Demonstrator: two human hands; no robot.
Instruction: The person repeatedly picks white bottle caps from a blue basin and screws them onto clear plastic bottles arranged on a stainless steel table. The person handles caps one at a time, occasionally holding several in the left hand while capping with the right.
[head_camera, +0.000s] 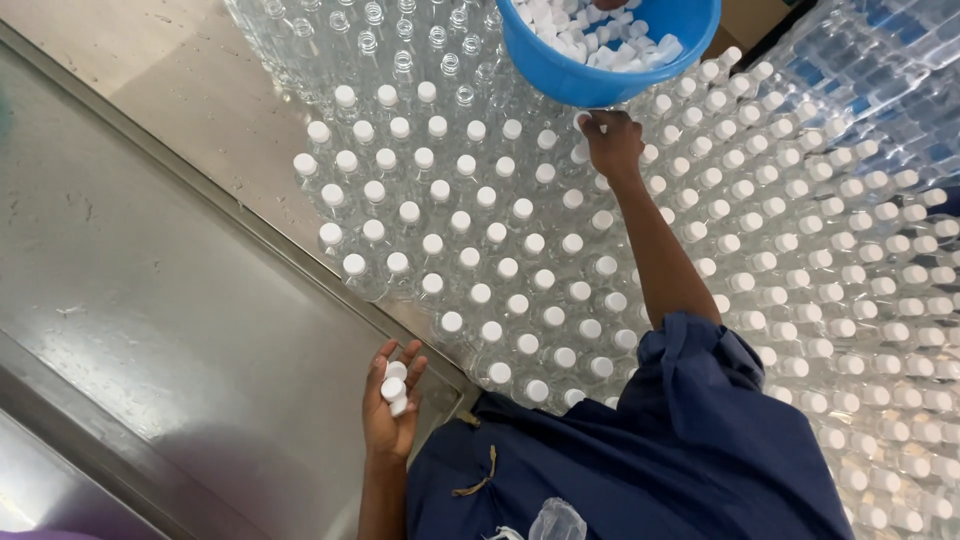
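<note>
Now, from the left: my left hand (390, 400) cups a few spare white caps (394, 386) over the steel bench (150, 300), while my right hand (612, 143), pinching one cap, reaches to the bottles (520, 250) under the blue tub (610, 70). Best seat each cap squarely; wrapped bottle packs (860, 60) crowd the right.

Steel table (150, 300) w/ raised rim, glare
</note>
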